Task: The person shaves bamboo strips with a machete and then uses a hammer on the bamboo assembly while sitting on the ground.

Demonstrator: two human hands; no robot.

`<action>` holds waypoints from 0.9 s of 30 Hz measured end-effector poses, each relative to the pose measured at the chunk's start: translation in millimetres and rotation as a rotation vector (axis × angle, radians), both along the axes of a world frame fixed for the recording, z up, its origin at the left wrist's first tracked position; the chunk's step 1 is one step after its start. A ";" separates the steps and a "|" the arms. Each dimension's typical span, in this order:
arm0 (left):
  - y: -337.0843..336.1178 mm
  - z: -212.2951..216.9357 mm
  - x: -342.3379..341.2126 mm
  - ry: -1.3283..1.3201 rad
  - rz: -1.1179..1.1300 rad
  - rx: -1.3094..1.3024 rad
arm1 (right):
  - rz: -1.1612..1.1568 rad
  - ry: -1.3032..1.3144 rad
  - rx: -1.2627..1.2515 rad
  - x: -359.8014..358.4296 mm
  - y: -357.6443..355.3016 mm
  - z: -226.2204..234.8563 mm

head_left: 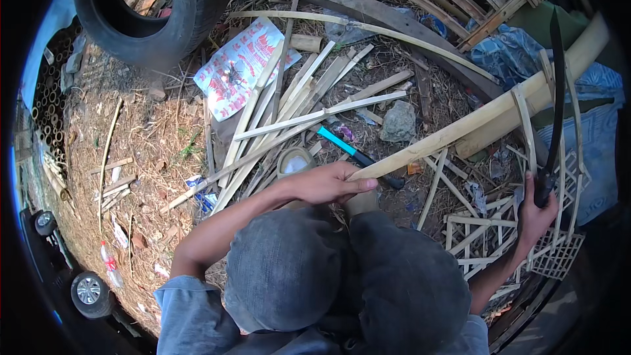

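Brown littered ground [154,187]: left hand [334,185] pinches long pale bamboo strip [447,134], right hand [537,215] clasps black steel machete [559,85] across it; probably trimming; next stroke needs steadiness.

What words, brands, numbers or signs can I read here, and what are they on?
White flat sheet with red print: too small to read.
Clear plastic bottle with a red label: too small to read.
Crumpled blue-and-white wrapper: too blurred to read.
No text here is clearly legible.
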State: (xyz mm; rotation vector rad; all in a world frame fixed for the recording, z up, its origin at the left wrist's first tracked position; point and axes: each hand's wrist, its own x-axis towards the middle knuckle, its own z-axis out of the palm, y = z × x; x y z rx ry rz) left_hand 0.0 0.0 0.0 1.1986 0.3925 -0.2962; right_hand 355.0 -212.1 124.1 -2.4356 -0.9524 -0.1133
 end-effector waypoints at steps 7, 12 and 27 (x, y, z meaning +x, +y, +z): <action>18.7 31.2 -51.7 0.038 0.565 -0.162 | 0.366 -0.078 0.183 -28.1 176.2 50.1; 44.4 136.4 -78.7 -0.102 1.035 0.272 | 0.729 0.027 0.342 -91.5 291.0 125.0; 91.3 185.0 -15.1 0.073 1.028 0.614 | 0.828 -0.481 0.583 -76.8 340.8 141.4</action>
